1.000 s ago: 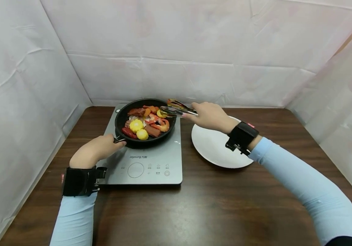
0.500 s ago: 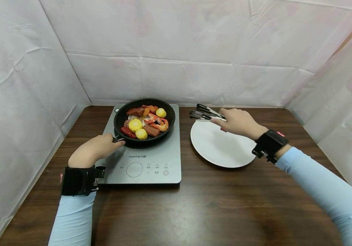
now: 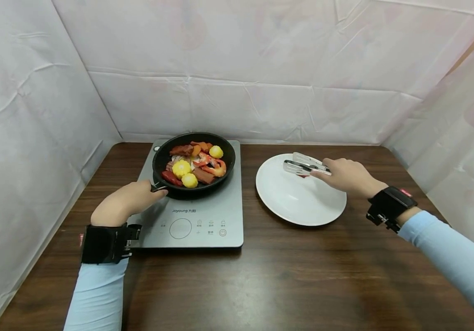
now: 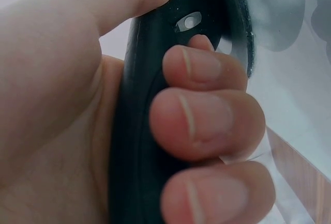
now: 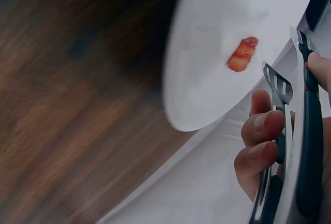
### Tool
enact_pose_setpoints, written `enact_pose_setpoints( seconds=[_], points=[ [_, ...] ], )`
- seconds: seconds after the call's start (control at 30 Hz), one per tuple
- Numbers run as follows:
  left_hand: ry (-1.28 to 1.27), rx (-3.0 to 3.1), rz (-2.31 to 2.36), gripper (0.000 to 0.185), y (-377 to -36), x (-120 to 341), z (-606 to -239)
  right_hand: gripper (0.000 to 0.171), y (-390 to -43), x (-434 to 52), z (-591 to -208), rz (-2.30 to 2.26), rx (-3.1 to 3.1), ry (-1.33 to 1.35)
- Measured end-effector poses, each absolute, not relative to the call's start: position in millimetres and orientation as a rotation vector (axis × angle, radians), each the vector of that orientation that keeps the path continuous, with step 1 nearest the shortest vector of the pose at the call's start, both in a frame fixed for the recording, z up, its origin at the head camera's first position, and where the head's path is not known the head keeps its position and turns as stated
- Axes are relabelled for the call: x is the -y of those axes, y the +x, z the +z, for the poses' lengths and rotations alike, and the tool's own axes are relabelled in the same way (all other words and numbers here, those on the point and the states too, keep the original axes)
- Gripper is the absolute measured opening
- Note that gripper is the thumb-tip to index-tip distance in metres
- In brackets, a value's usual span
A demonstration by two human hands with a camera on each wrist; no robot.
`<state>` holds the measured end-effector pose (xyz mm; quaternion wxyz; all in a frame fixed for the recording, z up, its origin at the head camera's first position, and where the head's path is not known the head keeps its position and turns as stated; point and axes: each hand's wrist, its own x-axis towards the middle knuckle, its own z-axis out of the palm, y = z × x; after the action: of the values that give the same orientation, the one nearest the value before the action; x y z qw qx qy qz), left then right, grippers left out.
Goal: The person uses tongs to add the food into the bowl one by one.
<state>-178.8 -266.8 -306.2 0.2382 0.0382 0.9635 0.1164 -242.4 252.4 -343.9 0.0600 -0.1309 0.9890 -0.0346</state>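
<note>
My left hand (image 3: 131,201) grips the black handle (image 4: 137,110) of a frying pan (image 3: 229,161), fingers curled round it in the left wrist view. Yellow corn pieces (image 3: 181,169), cooked shrimp (image 3: 219,168) and browned meat (image 3: 204,175) lie in the pan. In my right hand (image 3: 350,176) is a pair of metal tongs (image 3: 303,163) with dark grips, held over the far part of a white plate (image 3: 299,202). The tong heads stand apart with nothing between them. A small red-orange food piece (image 5: 242,55) lies on the plate, mostly hidden by the tongs in the head view.
The pan is on a silver induction cooker (image 3: 216,207) with touch controls along its front. To the right is the plate, on a brown wooden table (image 3: 261,280). White sheeting (image 3: 237,69) hangs behind and at both sides.
My right hand has carried the tongs from the pan's right edge rightward over the plate. The left hand stays at the pan handle, and the pan has kept its place.
</note>
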Motion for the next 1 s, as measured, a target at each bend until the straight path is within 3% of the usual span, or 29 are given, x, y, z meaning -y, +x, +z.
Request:
enact_pose_setpoints(
  seconds=[0.43,1.0],
  points=[
    [0.114,-2.644,0.299,0.075,-179,268,-307,0.084,-237,-269,-349,-0.101,-2.988,-0.35],
    [0.11,-2.646,0.3,0.076,-178,268,-306,0.057,-233,-278,-354,-0.047,-3.056,-0.508]
  ],
)
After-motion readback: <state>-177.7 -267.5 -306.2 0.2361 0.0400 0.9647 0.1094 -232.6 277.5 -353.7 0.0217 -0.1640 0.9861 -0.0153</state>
